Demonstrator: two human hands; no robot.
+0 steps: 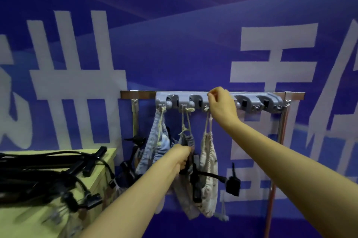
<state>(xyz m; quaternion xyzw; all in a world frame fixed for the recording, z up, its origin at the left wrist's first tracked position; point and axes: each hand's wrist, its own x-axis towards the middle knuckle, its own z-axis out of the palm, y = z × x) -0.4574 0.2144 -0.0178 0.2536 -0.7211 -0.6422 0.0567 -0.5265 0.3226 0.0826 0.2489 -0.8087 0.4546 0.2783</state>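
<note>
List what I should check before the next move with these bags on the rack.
1. Left hand grip on the hanger: ok, fingers are curled round it.
2. Right hand at the rack: cannot tell what its fingertips pinch.
3. White bag cord on its hook: ok.
4. Middle bag cord on its hook: ok.
5. Hanger clear of the bags: cannot tell, it crosses in front of the white bag.
6. Free room on the rack: ok, nothing hangs from its right end.
</note>
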